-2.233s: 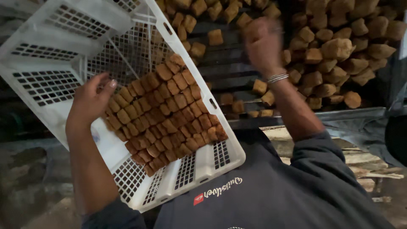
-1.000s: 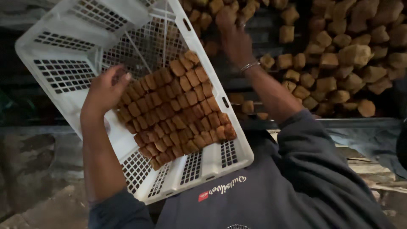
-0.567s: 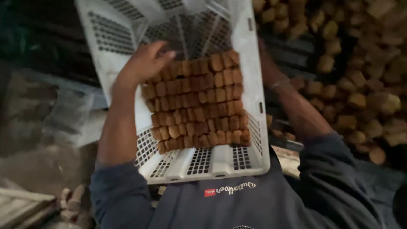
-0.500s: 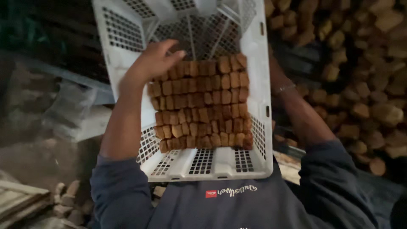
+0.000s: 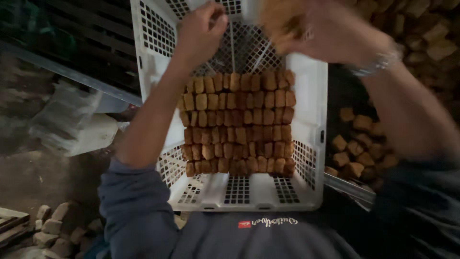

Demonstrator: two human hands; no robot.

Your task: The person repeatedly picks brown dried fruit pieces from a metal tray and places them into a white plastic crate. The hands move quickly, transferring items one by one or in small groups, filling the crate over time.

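Note:
A white perforated plastic crate (image 5: pixel 309 158) leans against my chest, tilted up. Neat rows of brown cubes (image 5: pixel 237 122) fill its lower half. My left hand (image 5: pixel 199 31) rests on the crate's mesh floor just above the top row, fingers curled together with nothing clearly in them. My right hand (image 5: pixel 316 31), blurred by motion and with a metal bracelet at the wrist, is over the crate's upper right part. It is closed around a blurred clump of brown cubes (image 5: pixel 278 19).
More loose brown cubes (image 5: pixel 354 148) are heaped on racks at the right, behind a metal rail (image 5: pixel 350 187). A crumpled plastic sheet (image 5: pixel 72 120) lies at the left, stones (image 5: pixel 52 225) at the lower left, and a dark slatted rack (image 5: pixel 86 38) at the upper left.
My right hand left the heap at the right and came over the crate with cubes. My left hand slid up past the top row. The crate now sits straight in front of me.

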